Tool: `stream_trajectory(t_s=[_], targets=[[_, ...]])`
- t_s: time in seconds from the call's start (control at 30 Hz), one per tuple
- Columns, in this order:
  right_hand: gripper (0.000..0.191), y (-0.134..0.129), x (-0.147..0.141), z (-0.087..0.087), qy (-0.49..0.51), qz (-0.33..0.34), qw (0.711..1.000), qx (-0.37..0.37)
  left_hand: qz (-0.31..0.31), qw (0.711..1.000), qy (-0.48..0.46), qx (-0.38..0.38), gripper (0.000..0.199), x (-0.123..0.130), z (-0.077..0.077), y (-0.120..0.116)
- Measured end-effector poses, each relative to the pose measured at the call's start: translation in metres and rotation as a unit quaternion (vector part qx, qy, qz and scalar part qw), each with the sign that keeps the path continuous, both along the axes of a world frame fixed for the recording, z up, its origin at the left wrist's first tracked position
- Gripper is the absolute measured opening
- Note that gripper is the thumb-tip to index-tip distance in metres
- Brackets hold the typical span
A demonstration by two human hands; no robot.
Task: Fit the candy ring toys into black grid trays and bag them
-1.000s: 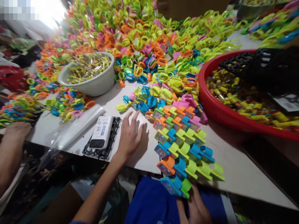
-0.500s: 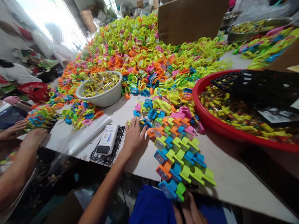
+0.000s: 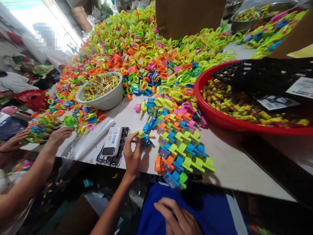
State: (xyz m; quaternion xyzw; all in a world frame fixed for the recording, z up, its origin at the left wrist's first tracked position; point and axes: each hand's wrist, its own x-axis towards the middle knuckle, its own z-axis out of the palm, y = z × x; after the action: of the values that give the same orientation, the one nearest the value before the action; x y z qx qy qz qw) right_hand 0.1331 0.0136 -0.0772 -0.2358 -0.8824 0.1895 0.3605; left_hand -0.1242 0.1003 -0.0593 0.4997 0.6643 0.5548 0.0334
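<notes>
Left hand [image 3: 132, 156] is held open above the white table [image 3: 230, 166], fingers spread, fingertips just beside a blue-and-yellow plastic toy piece [image 3: 146, 141], no pinch seen. Right hand [image 3: 177, 218] is laid on a blue cloth [image 3: 207, 209], fingers slightly curled, near the lower end of the interlocked rows of coloured plastic pieces [image 3: 181, 150]. A co-worker's hand [image 3: 58, 137] is seen at left, beside a heap of coloured rings [image 3: 40, 132]

Red plastic basin [image 3: 207, 111] at right of counter [image 3: 234, 163]; white bowl [image 3: 107, 102] farther back; power bank [image 3: 112, 142] on black grid tray [image 3: 126, 140]; clear plastic sheet [image 3: 90, 138] alongside; cardboard box [image 3: 188, 19] beyond.
</notes>
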Motion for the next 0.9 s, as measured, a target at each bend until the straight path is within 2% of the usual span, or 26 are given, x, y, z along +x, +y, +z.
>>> stream_trajectory(t_s=[0.1,0.17,0.33,0.43,0.53,0.63,0.73,0.83,0.9], targets=[[0.072,-0.004,-0.023,0.001,-0.081,-0.038,0.996,0.004,0.037,0.994,-0.081,0.059,0.030,0.005,0.009,0.002],[0.080,-0.006,-0.036,0.001,-0.127,-0.080,0.989,-0.004,0.041,0.986,-0.140,0.081,0.038,0.006,0.018,0.000],[0.089,-0.006,-0.060,0.000,-0.185,-0.168,0.968,-0.024,0.033,0.956,-0.285,0.062,0.062,0.010,0.034,-0.017],[0.078,-0.002,-0.072,0.003,-0.182,-0.199,0.962,-0.033,0.052,0.922,-0.383,0.027,0.071,0.019,0.031,-0.034],[0.065,0.002,-0.076,0.010,-0.168,-0.206,0.964,-0.032,0.064,0.913,-0.402,0.006,0.071,0.032,0.020,-0.050],[0.065,0.002,-0.068,0.020,-0.116,-0.165,0.979,-0.033,0.082,0.916,-0.393,-0.019,0.069,0.042,0.010,-0.061],[0.059,-0.004,-0.047,0.029,0.002,-0.088,0.996,-0.021,0.089,0.924,-0.370,-0.047,0.063,0.048,0.006,-0.073],[0.038,-0.015,-0.014,0.037,0.114,-0.061,0.991,-0.025,0.089,0.931,-0.348,-0.064,0.056,0.051,0.003,-0.088],[0.032,-0.021,0.014,0.043,0.161,-0.077,0.981,-0.082,0.074,0.960,-0.265,-0.056,0.046,0.053,0.001,-0.101]])
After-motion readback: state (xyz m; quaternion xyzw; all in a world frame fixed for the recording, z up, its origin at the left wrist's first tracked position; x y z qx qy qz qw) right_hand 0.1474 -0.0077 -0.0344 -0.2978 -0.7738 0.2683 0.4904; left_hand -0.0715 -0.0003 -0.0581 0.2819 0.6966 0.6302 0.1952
